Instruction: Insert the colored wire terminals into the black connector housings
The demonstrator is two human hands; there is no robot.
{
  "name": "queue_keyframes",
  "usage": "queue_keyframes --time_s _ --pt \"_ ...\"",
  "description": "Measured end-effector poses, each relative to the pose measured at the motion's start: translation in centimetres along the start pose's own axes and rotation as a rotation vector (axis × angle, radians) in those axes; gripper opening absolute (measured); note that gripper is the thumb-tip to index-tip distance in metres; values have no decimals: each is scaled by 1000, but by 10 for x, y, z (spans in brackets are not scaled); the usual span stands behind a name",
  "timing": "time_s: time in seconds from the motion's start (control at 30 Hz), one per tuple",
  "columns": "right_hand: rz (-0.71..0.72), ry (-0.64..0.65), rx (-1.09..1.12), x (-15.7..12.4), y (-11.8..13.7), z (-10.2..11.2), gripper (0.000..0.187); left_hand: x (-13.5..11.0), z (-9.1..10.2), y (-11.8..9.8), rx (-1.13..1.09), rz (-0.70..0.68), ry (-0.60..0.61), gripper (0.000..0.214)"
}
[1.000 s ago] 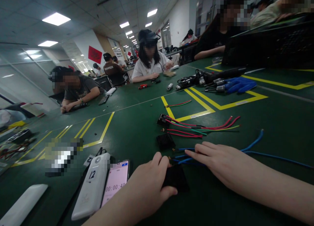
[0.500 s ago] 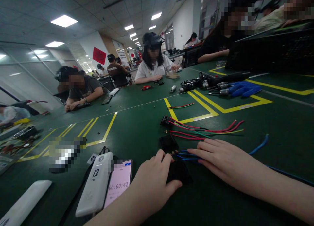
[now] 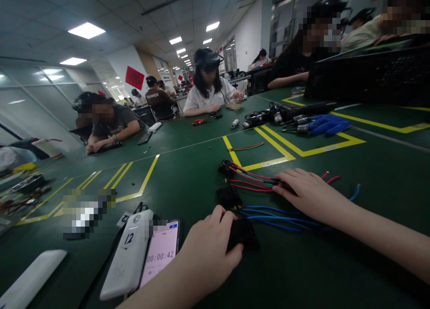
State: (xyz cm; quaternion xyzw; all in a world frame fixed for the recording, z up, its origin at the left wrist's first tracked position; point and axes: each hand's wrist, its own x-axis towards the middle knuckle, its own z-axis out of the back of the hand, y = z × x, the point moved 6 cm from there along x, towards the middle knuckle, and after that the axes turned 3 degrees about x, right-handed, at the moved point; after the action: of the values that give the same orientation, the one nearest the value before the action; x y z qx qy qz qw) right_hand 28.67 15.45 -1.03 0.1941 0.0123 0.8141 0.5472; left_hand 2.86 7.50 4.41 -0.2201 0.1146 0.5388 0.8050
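Grip of the left hand held a black block on the table, right hand over red wires beside blue wires, its closure not discernible, the step seemingly steadying and wire handling, next move calling for a light pinch.

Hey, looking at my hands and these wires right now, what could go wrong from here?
The right hand is at the red wires while blue wires pass beneath its forearm, so a sweep could drag both sets together.
The small brass-coloured tips lie close to the left hand at the black block, so a shift there might knock them.
The phone sits beside the left forearm and could get nudged.
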Motion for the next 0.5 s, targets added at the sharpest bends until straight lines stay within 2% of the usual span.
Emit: queue_keyframes --time_s 0.13,0.27,0.37,0.5 --pt "-19 49 75 2 9 3 25 0 0 -1 3 0 9 47" --pt "-66 60 136 3 11 6 21 -1 1 0 -14 11 10 49" --pt "-136 11 150 5 9 17 23 0 2 1 -23 13 -9 50" --pt "-203 -136 123 4 10 43 29 3 4 3 -32 8 -22 51"
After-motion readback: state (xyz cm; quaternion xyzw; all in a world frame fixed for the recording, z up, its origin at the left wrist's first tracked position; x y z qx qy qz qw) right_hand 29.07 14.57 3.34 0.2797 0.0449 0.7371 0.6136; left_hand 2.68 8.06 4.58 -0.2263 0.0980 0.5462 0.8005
